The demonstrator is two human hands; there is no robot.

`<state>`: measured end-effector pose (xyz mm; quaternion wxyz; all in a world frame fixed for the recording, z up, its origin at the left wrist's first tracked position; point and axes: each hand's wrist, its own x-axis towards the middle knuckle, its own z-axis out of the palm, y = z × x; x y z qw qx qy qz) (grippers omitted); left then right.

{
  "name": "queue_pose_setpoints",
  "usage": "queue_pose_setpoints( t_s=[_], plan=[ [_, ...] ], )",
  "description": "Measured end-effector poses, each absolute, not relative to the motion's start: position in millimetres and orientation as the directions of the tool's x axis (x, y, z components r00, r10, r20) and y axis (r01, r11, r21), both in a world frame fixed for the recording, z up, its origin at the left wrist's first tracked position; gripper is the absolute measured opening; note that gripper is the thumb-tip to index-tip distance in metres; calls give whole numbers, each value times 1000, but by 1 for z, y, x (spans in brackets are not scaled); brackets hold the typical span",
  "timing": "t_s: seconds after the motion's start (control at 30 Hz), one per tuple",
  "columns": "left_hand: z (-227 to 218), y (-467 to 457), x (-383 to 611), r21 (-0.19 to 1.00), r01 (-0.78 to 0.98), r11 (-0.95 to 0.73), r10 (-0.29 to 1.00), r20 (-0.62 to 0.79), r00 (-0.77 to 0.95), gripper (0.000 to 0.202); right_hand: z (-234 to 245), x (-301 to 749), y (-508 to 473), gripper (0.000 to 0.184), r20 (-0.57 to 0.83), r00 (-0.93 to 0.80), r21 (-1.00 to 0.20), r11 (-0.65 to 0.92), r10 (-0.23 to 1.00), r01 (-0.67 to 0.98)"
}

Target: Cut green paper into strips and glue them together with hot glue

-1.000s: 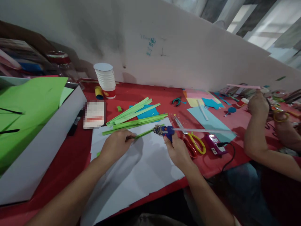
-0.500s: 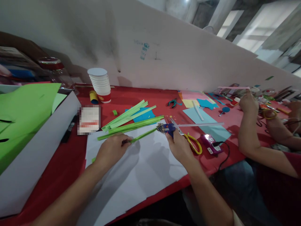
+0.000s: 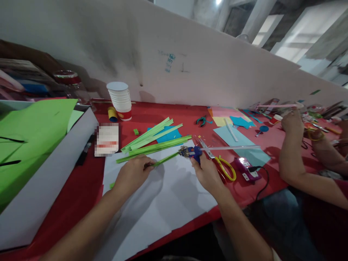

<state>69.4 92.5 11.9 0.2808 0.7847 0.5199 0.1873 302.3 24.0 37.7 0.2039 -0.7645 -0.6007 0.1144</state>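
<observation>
My left hand (image 3: 136, 172) pinches one end of a narrow green paper strip (image 3: 166, 158) above a white sheet (image 3: 152, 214). In my right hand (image 3: 208, 172) is a blue hot glue gun (image 3: 194, 153), its dirty nozzle touching or very close to the strip's far end; I cannot tell which. A long clear glue stick (image 3: 231, 147) sticks out of the gun's back. Beyond my hands lie more green paper strips (image 3: 160, 144) and a blue paper piece (image 3: 168, 134). Scissors with yellow handles (image 3: 227, 168) rest beside my right hand.
At left stands a white box (image 3: 57, 174) with green sheets (image 3: 35, 137). Stacked paper cups (image 3: 119, 99) are near the wall. A purple device (image 3: 247, 170) with a black cable lies right, near teal pliers (image 3: 201, 120). Another person's arm (image 3: 292, 145) reaches in at far right.
The view has shifted slightly, moving everything a little right and down. My hands keep nearly the same pose on the strip and the glue gun, whose nozzle sits slightly nearer my left hand.
</observation>
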Motion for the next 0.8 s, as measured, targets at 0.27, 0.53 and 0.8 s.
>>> queue_pose_setpoints(
  t_s=[0.27, 0.53, 0.8],
  plan=[
    [11, 92, 70, 608, 726, -320, 921, 19, 389, 24, 40, 303, 23, 22, -44, 204, -588, -190, 978, 786],
    [13, 91, 70, 610, 724, -322, 918, 13, 397, 24, 46, 288, 21, 28, -27, 203, -327, -200, 979, 924],
    [14, 90, 70, 578, 746, -332, 915, 6, 403, 26, 54, 286, 23, 32, -35, 214, -112, -216, 976, 970]
  ],
)
